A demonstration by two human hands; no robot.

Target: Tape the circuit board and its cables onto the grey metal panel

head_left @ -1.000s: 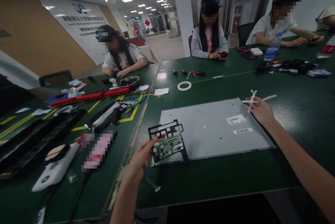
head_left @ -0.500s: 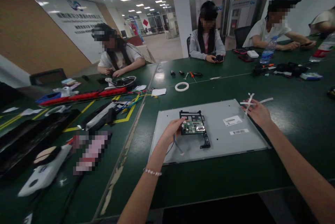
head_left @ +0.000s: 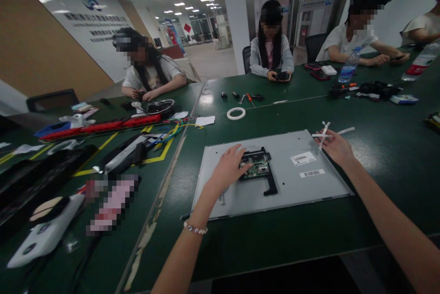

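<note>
Since the frame half a second ago, the left hand [head_left: 229, 166] has loosened from its pinch on the green circuit board [head_left: 258, 170] and spread out over the board's left side. Board and black plastic bracket [head_left: 271, 185] (open-framed, one leg toward the wearer) now lie on the flat grey metal panel [head_left: 283, 166], left of its middle; over the full second they have come inward from the panel's lower-left edge.

Left hand: open, fingers fanned, gripping nothing; thumb overlaps the board, contact cannot be told. Short grey cable [head_left: 222, 197] below it, blurred. Beaded bracelet [head_left: 195, 228] on that wrist.

Right hand [head_left: 337, 147]: fingers part curled, fingertips closed on narrow white tape strips [head_left: 324, 134], two of them crossed; position just beside the panel's upper-right corner, little changed.

Panel surface: two white printed labels [head_left: 303, 158] right of the bracket. Panel lies on the dark green tabletop [head_left: 261, 243]; white ring-shaped tape roll [head_left: 236, 113] beyond its far edge.
</note>
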